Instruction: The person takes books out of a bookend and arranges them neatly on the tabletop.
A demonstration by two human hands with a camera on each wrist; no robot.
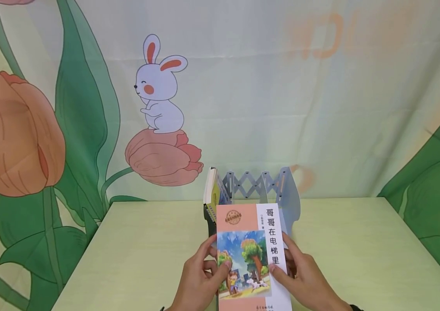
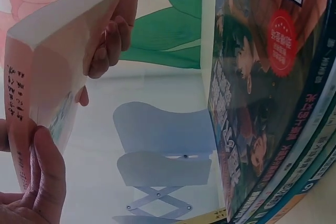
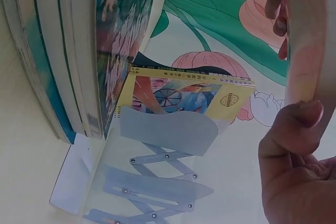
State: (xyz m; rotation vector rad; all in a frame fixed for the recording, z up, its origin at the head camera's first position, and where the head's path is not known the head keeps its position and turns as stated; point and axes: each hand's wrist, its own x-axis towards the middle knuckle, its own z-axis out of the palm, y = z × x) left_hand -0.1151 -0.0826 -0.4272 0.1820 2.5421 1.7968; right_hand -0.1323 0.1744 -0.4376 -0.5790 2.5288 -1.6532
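Observation:
My left hand (image 1: 203, 276) and right hand (image 1: 305, 276) hold a book (image 1: 239, 220) between them, one on each long side, thumbs on its front. Its cover is pink and white, with Chinese lettering and a picture of trees and a dog. The left wrist view shows the book's pale page edges and the pink spine (image 2: 18, 114), with the left thumb near it. Under the hands lies a stack of books (image 2: 247, 103), hidden by the held book in the head view. Behind stands a blue-grey expanding bookend (image 1: 291, 190) with criss-cross links.
A few thin books stand at the bookend's left end, one with a yellow cover (image 3: 228, 103). They rest on a pale green table (image 1: 146, 246). A curtain (image 1: 243, 86) printed with a rabbit and tulips hangs behind the table.

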